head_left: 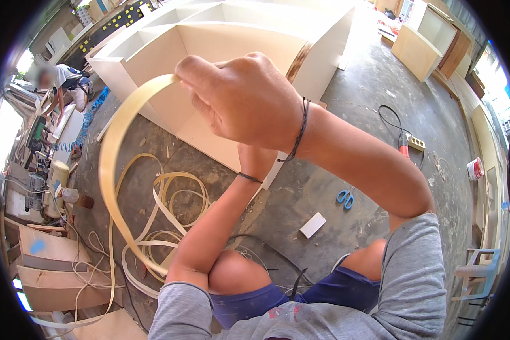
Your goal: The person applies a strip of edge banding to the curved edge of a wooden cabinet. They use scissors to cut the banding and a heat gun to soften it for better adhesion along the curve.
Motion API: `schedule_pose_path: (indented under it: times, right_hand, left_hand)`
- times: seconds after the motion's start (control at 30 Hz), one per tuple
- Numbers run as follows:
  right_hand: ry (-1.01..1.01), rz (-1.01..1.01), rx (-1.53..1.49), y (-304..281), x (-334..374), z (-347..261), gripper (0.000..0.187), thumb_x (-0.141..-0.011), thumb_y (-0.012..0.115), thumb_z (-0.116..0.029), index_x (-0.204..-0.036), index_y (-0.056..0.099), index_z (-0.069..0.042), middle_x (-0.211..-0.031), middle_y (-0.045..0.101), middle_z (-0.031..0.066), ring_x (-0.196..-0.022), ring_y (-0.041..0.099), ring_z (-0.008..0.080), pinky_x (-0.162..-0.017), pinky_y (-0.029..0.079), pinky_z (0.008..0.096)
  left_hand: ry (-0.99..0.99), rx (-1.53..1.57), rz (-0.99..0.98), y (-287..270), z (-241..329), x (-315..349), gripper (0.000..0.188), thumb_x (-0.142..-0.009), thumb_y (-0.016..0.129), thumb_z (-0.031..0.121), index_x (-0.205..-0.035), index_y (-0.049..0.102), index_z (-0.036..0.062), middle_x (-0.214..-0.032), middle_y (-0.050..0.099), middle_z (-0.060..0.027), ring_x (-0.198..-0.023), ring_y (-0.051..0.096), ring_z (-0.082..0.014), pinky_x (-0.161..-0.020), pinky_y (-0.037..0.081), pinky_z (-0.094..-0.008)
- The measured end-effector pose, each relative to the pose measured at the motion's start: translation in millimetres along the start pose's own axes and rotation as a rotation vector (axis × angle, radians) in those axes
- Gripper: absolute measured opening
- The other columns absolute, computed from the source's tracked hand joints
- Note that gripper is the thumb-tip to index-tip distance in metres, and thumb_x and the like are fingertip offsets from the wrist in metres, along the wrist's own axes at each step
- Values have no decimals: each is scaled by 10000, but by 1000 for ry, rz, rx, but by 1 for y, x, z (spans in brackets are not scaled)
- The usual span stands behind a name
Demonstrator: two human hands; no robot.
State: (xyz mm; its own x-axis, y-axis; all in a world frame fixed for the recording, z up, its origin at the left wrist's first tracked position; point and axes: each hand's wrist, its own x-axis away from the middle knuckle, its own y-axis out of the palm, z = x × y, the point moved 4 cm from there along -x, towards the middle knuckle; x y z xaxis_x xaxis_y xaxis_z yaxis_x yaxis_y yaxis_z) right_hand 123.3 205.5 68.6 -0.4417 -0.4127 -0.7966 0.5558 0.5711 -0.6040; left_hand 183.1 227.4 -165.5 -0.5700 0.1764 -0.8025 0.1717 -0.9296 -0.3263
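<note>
My right hand (246, 99) is closed, its thumb and fingers pinching a pale yellow strip of edge banding (112, 164). From there the strip bows out to the left and drops toward a loose tangle of the same banding (178, 192) on the floor. Behind the right hand, my left hand (256, 160) reaches up by the cabinet; its fingers are hidden, so what they hold or touch does not show. The large cream-white cabinet (215, 42) lies just beyond both hands, with open compartments and a brown edge (301, 61) on one panel.
Blue-handled scissors (345, 198) and a white block (313, 225) lie on the concrete floor. A red corded tool (403, 146) is beside a power strip (416, 143). At left are another person (71, 85), a blue coiled hose (88, 122) and stacked boards (48, 249).
</note>
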Motion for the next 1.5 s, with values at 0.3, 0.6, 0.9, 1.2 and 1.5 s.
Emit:
schedule_pose_path:
  times: [0.3,0.6,0.9,1.2,1.5]
  right_hand:
    - [5,-67,-46,-1,-5,-27,204,-787,628,-75,-964,566,3,-581,607,140,-545,643,332,-508,513,418]
    - [14,-192,-66,12,1,-58,176,-782,608,-116,-882,555,19,-586,628,146,-565,675,327,-512,532,420]
    - [188,175,-166,-39,6,19,124,-923,602,-155,-1020,619,-80,-686,672,99,-523,645,180,-475,490,317]
    - [409,348,-88,-57,22,150,183,-942,573,-135,-896,576,42,-713,619,193,-655,649,273,-622,494,381]
    - [483,361,22,-41,46,213,226,-930,585,-162,-872,573,56,-767,617,237,-712,635,347,-659,485,408]
  left_hand:
    - [-126,81,-48,5,15,4,403,-876,696,176,-1208,543,7,-907,640,-97,-814,629,-216,-708,515,-341]
    - [-351,113,-176,-12,21,15,478,-931,649,158,-1347,455,27,-1039,589,-79,-906,575,-123,-798,509,-282]
    - [-284,-89,-65,-3,11,21,422,-881,686,158,-1228,555,-42,-865,660,-150,-733,644,-243,-651,517,-336]
    - [-198,-61,-125,-10,19,8,403,-847,675,116,-1170,572,-101,-866,666,-222,-726,670,-348,-638,531,-385]
    - [-220,-69,-172,-10,16,7,410,-845,673,125,-1168,572,-106,-901,670,-242,-775,684,-362,-665,538,-393]
